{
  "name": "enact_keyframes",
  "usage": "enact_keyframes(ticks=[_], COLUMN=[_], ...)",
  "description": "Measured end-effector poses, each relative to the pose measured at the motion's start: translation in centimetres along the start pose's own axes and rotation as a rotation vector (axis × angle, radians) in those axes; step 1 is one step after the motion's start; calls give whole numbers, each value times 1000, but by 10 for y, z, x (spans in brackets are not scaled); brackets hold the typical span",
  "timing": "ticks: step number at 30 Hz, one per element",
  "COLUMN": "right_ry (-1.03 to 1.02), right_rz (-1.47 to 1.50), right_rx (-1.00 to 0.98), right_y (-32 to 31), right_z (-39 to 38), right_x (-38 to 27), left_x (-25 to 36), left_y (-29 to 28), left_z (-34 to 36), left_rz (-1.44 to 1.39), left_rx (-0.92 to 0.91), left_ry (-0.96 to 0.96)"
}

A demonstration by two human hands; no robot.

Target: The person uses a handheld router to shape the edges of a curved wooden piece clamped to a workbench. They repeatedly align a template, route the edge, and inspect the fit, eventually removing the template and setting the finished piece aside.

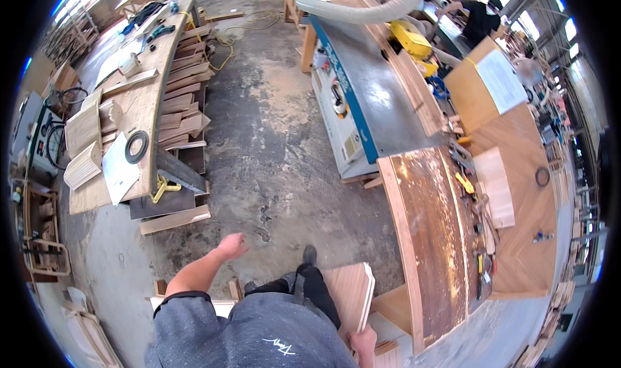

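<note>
My right hand (pixel 363 341) is wrapped round the edge of a pale wooden panel (pixel 346 290) that hangs at my right side, beside my leg. Its edge shows light lines, and I cannot tell whether it is one piece or several stacked together. My left hand (pixel 231 245) is held out over the floor in front of me, its fingers loosely curled and nothing visible in them. It touches nothing. One dark shoe (pixel 310 256) shows ahead of my body on the concrete floor.
On the left, a long workbench (pixel 87 201) bears wood pieces, paper sheets and a black ring (pixel 136 147); boards (pixel 184 102) are stacked beneath. At right stand a saw table (pixel 381 96), a brown wooden bench (pixel 430 238) and tools. A co-worker (pixel 482 22) is far right.
</note>
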State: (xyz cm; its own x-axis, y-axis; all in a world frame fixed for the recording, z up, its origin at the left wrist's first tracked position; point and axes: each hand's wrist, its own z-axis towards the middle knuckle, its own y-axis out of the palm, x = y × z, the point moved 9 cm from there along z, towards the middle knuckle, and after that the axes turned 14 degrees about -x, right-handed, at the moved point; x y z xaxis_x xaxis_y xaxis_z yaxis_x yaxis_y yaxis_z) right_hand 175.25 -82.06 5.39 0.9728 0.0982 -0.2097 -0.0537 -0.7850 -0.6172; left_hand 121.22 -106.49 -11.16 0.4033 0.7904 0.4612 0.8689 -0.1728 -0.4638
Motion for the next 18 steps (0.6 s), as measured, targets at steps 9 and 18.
enact_keyframes(ticks=[9, 18], right_ry=[-275, -360], right_rz=[-240, -317], right_rx=[67, 47], right_y=[-98, -204], right_z=[184, 348], right_x=[-283, -576], left_x=[-34, -127], left_y=[-173, -299], left_z=[44, 38], left_rz=[-293, -678], left_rx=[179, 404], left_ry=[54, -161])
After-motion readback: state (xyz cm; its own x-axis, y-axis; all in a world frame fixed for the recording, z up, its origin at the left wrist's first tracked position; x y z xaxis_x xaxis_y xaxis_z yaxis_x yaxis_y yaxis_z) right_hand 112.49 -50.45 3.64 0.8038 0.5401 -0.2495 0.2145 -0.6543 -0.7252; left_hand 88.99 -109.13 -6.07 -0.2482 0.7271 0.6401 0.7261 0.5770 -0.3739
